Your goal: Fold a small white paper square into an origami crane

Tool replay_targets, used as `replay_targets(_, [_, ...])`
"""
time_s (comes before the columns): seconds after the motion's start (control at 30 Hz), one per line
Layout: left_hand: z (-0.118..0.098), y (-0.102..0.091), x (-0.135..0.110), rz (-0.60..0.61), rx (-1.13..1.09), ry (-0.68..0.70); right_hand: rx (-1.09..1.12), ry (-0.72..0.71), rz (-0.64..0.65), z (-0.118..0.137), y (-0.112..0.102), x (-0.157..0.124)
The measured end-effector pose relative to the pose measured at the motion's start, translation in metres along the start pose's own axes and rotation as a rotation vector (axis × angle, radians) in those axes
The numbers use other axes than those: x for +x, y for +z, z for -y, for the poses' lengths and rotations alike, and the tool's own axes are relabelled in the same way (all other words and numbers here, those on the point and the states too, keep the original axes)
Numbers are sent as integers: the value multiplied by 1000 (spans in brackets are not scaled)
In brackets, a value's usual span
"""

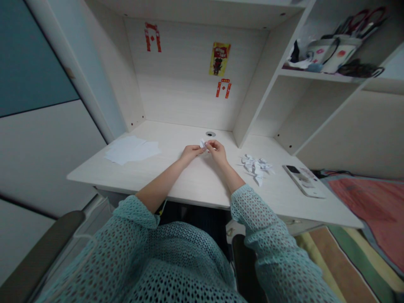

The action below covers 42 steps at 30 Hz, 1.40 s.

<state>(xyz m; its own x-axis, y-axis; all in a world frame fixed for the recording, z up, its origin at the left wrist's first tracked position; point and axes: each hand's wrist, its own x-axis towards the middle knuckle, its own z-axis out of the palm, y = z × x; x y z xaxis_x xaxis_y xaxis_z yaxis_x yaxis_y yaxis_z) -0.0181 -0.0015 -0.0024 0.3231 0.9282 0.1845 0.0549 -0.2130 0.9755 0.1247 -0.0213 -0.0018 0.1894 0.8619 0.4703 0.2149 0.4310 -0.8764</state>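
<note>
Over the middle of the white desk (195, 181), my two hands meet around a small folded piece of white paper (202, 143). My left hand (191, 152) pinches it from the left. From the right, my right hand (216, 150) has its thumb and fingertips closed on the same paper. Part of the paper is hidden by the fingers. To the right lies a pile of small folded paper shapes (257, 166), with pointed ends. Flat white paper sheets (132, 149) are spread in an overlapping stack at the desk's left.
A phone (303, 181) lies at the desk's right. Behind the hands is a round cable hole (210, 134). Upper right, a shelf (318, 75) bears cups (339, 54) with scissors (366, 21). A chair armrest (44, 252) is at lower left, a striped cloth (341, 261) at lower right.
</note>
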Motion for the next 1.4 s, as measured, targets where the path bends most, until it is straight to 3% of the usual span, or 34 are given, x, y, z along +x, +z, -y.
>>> replay_targets(0.47, [-4,1,1,63,-307,-219,193,64,127,-5,2,3])
replay_targets(0.6, [-7,-1,0,80,-320,-203,214,76,146,-1,2,3])
replay_targets(0.8, [-9,-6,3,-5,-284,-183,60,-32,206,7,-7,3])
replay_targets(1.1, [-7,-5,7,-88,-121,-92,-119,-85,155,17,-6,-3])
replay_targets(1.4, [-8,-4,7,-75,-151,-124,-47,-99,169,9,-8,1])
